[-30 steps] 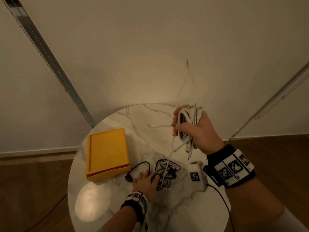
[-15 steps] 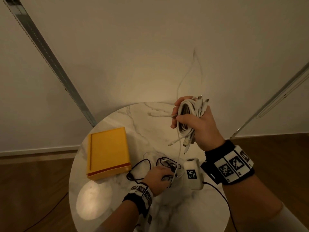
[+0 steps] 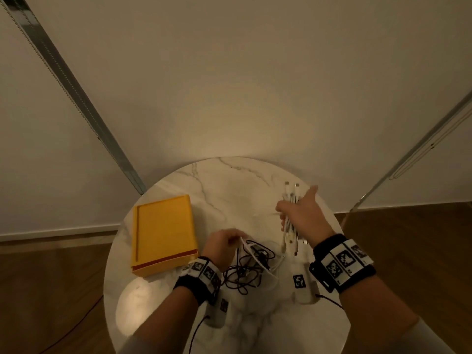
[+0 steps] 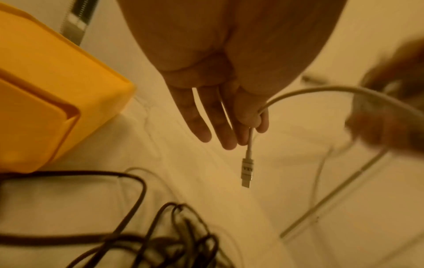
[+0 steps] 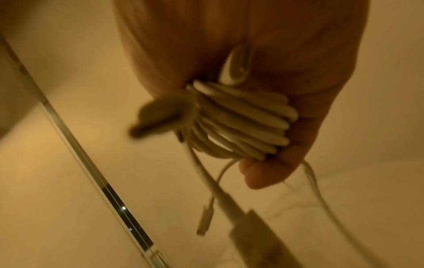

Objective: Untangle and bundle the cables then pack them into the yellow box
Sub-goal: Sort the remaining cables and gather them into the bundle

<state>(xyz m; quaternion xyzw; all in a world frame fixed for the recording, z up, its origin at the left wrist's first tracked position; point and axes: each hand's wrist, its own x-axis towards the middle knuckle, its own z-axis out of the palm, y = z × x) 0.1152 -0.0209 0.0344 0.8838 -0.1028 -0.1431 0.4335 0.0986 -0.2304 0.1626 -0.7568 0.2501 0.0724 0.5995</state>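
Now the right hand [image 3: 304, 215], clamped on the white cable bundle [image 3: 290, 218], has dropped low, while the left hand [image 3: 221, 247] pinches a freed white plug end [image 4: 247, 170].

Both my forearms were bare, with a pale sleeve edge just showing on the right one. Each wrist wore a black band [image 3: 342, 265] carrying white tiles printed with black square markers. A white camera pod [image 3: 301, 283] with its own square marker hung under each wrist, and a thin dark cable [image 3: 329, 300] trailed from it.
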